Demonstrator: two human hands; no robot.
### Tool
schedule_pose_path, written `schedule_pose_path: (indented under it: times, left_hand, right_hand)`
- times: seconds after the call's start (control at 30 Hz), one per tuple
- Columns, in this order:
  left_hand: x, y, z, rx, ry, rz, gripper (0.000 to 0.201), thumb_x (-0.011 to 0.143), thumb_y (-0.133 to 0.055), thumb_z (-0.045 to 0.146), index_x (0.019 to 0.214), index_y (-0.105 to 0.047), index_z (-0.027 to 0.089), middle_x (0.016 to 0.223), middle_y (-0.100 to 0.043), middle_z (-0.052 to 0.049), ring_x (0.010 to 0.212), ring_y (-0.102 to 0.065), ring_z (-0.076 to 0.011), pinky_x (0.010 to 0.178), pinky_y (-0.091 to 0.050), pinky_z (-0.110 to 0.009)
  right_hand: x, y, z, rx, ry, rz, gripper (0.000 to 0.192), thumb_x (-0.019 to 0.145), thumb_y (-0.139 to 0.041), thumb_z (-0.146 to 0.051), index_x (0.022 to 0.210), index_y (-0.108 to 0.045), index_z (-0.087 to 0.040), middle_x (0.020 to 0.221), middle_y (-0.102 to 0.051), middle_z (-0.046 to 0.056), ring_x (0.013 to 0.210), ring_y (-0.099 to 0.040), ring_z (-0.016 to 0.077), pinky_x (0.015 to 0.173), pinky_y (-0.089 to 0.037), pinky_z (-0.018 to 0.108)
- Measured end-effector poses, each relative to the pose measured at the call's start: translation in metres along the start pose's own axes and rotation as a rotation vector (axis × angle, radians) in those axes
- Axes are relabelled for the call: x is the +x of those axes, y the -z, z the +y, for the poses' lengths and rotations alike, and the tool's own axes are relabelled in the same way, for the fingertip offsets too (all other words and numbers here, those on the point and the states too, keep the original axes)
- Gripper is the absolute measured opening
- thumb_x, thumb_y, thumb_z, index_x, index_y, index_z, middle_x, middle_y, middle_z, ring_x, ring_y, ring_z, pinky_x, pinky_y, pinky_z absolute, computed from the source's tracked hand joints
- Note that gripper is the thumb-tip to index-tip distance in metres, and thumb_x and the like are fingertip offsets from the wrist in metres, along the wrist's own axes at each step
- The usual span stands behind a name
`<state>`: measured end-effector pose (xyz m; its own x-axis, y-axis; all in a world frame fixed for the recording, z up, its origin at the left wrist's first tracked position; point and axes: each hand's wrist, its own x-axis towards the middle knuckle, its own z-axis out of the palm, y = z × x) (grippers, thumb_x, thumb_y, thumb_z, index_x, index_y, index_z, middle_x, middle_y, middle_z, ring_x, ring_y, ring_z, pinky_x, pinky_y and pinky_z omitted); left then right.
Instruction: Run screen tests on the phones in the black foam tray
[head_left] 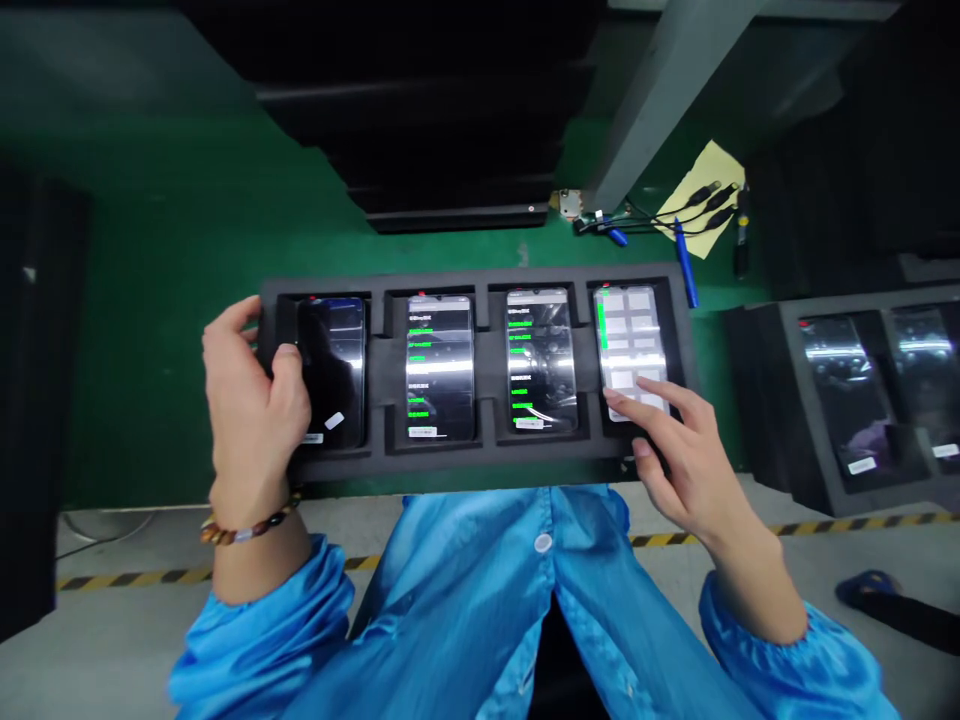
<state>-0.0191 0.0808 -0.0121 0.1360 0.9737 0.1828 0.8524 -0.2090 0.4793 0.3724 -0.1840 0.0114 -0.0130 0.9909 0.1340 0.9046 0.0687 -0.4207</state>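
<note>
Green matting covers the workbench (187, 300), with dark shelving behind and a striped floor line below. At the bench's near edge sits a black foam tray (480, 455), its long axis running left to right, holding four phones side by side in separate pockets. Each phone lies flat, screen up, long axis pointing away from the person, top end far.

Left hand (251, 405) grips the tray's left end, thumb pressed onto the dark-screened phone (334, 370) in the first pocket, fingers curled round the foam edge. Right hand (686, 450) is spread, its forefinger touching the lit screen of the rightmost phone (631, 350), thumb resting on the tray's near rim. The two middle phones (440, 365) show green text lines.

As a judgement: the tray overhangs the bench edge slightly, so a hard press could tip it toward the lap. A second tray (780, 400) lies well apart at right.
</note>
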Motion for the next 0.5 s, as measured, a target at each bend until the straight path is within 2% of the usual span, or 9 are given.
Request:
schedule_pose_path:
  times: [0.17,0.37,0.5]
  left_hand:
    - [-0.002,0.002,0.006,-0.011,0.003,-0.003,0.065,0.101,-0.056,0.022,0.164,-0.047,0.015,0.161,-0.057,-0.017,0.143,-0.062,-0.0340,0.127,-0.047,-0.057]
    - [-0.001,0.002,0.005,0.018,0.012,-0.012,0.065,0.099,-0.056,0.024,0.164,-0.048,0.015,0.159,-0.058,-0.018,0.144,-0.061,-0.0333,0.127,-0.047,-0.054]
    - [-0.001,0.002,0.007,0.022,0.030,-0.030,0.067,0.099,-0.055,0.025,0.164,-0.048,0.014,0.160,-0.057,-0.019,0.145,-0.060,-0.0350,0.128,-0.045,-0.057]
  right_hand:
    - [-0.024,0.002,-0.007,-0.012,-0.008,0.022,0.061,0.101,-0.053,-0.016,0.161,-0.052,-0.029,0.146,-0.074,0.005,0.148,-0.057,0.0345,0.122,-0.043,0.059]
    - [-0.045,0.010,0.002,-0.087,-0.161,0.143,0.050,0.106,-0.050,-0.022,0.154,-0.060,-0.029,0.141,-0.075,0.007,0.147,-0.059,0.0368,0.118,-0.044,0.060]
    - [-0.045,0.013,0.008,-0.114,-0.211,0.157,0.045,0.107,-0.050,-0.025,0.150,-0.063,-0.028,0.135,-0.077,0.008,0.145,-0.060,0.0376,0.115,-0.046,0.059]
